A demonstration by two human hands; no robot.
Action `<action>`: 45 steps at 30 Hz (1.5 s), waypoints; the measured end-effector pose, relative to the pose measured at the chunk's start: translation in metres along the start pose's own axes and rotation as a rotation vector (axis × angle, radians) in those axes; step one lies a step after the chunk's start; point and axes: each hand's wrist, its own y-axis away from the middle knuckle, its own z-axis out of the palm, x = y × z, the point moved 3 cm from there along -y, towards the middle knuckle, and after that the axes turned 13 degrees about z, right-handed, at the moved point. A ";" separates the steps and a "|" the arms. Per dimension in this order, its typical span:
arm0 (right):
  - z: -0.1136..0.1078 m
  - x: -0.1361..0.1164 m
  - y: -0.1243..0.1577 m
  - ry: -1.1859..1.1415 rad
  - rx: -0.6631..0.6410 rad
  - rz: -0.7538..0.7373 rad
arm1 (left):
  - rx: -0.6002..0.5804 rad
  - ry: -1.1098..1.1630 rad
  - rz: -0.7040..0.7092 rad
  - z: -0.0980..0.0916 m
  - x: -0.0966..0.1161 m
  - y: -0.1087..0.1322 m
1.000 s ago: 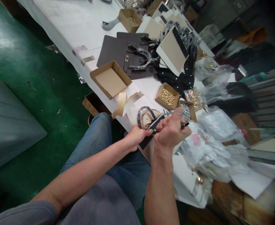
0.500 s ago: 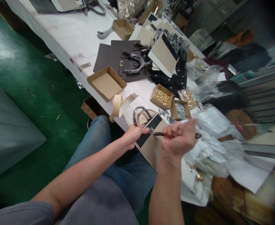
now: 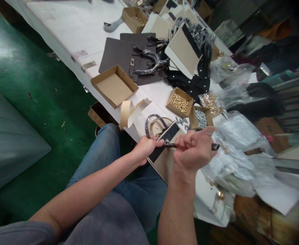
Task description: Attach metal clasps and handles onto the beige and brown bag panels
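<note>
My left hand (image 3: 144,149) grips the edge of a beige bag panel (image 3: 165,166), thumb on top and fingers mostly hidden. Across this panel runs a black strip (image 3: 156,154), on which a small metal clasp (image 3: 166,141) sits just beyond my thumb. My right hand (image 3: 194,148) is closed round a slim dark metal hand tool (image 3: 170,145), whose exact kind is hidden by the fist. Its tip is at the clasp; the other end (image 3: 215,147) sticks out to the right. A plastic-wrapped handle (image 3: 147,126) lies just behind the panel.
Cardboard boxes of gold pieces (image 3: 179,102) and silver pieces (image 3: 200,119) stand behind my right hand. A shallow cardboard box (image 3: 115,89) is near the table edge, by a dark bag (image 3: 119,56). Plastic bags (image 3: 237,132) crowd the right; white bag pieces (image 3: 208,197) lie nearer.
The tool's tip has moved left, from beside the clasp onto it. My left hand keeps its grip on the panel. The view has shifted slightly.
</note>
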 end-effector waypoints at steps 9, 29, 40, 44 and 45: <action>0.009 0.001 0.002 0.090 0.061 -0.100 | 0.039 0.021 -0.018 0.004 0.003 0.001; -0.007 0.003 -0.001 0.057 0.042 -0.075 | 0.008 0.029 0.006 0.002 -0.002 -0.001; 0.009 0.008 -0.001 0.150 0.079 -0.073 | 0.008 0.044 0.044 0.003 -0.001 0.001; 0.015 0.009 0.000 0.180 0.134 -0.116 | 0.003 0.048 0.068 0.004 -0.002 0.000; 0.016 0.009 0.001 0.177 0.143 -0.117 | 0.002 0.038 0.080 0.005 -0.002 -0.001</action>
